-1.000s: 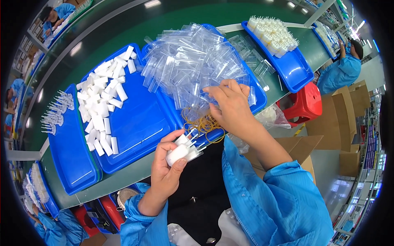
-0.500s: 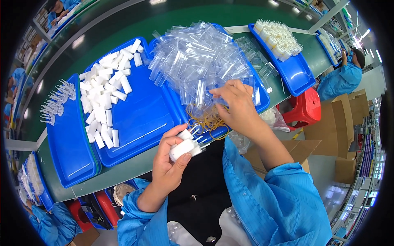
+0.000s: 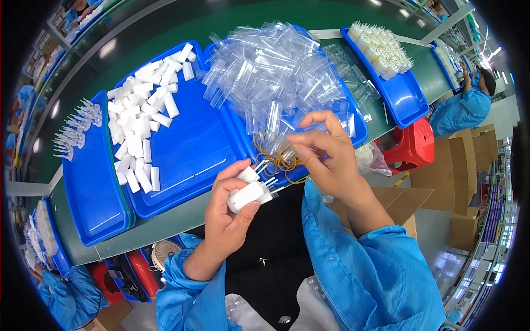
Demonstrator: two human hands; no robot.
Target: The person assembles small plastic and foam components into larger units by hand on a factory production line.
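My left hand is closed round a small bunch of white plug adapters, their metal pins pointing up and to the right. To the right of it, my right hand is bent with thumb and fingertips brought together above the yellow-brown rubber bands. What those fingertips pinch, if anything, cannot be made out against the clear plastic behind. The bands lie loose at the near end of a tray beneath a heap of clear plastic sleeves.
A blue tray left of the sleeves holds white blocks. Farther left, another blue tray carries clear pronged pieces. At right stand a tray of bundled plugs, a red stool and cardboard boxes. A co-worker sits beyond.
My right hand has drawn back from the sleeves toward me, and its fingertips have come together over the rubber bands. The left hand keeps its hold on the plug adapters.
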